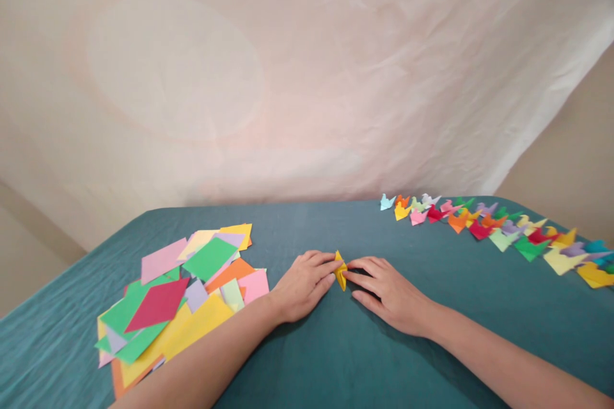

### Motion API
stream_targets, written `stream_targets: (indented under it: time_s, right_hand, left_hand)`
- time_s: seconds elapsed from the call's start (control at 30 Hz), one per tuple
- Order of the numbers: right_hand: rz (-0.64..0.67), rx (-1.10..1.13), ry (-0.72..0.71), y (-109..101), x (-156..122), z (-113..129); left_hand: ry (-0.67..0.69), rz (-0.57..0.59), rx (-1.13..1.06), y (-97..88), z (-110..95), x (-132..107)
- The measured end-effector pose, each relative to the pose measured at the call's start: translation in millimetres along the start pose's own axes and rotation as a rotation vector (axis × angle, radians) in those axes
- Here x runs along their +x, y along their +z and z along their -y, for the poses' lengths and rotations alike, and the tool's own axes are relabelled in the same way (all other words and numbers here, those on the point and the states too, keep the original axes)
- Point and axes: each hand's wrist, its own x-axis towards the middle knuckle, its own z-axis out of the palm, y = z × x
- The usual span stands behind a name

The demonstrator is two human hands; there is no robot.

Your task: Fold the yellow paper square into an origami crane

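Creased pale drape with faint oval, behind teal tablecloth; beige wall far right.

Past the yellow folded paper, on its far side, there is a wide bit of bare green cloth where a hand could slide by. Farther back, a big hanging sheet stops the way. Right up against the yellow paper, the left hand and the right hand block both sides. On its near side, a gap runs between the two arms. Far left of it, a messy paper pile gets in the way; off to its right, paper birds do.
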Motion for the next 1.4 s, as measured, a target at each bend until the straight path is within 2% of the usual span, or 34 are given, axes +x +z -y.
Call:
stream_targets:
  time_s: [0.27,0.43,0.8,1.0,1.3,1.4]
  right_hand:
    - [-0.002,0.011,0.003,0.7,-0.2,-0.6]
    - [-0.008,0.022,0.012,0.4,0.6,0.8]
    - [0.001,0.011,0.008,1.2,-0.2,-1.2]
    - [0.023,0.01,0.012,-0.5,1.3,-0.1]
    - [0.017,0.017,0.005,-0.4,1.8,-1.6]
    - [0.02,0.017,0.013,-0.2,1.7,-2.0]
  left_hand:
    - [0.011,0.032,0.155,-0.6,-8.9,-3.5]
    - [0.022,-0.002,0.152,-3.5,-14.4,-5.8]
    - [-0.037,-0.075,-0.092,-0.8,3.1,8.9]
    - [-0.11,-0.032,-0.134,-4.0,7.7,27.9]
    - [-0.228,-0.125,-0.442,11.4,18.0,43.2]
    - [-0.244,-0.145,-0.462,15.0,19.2,43.9]
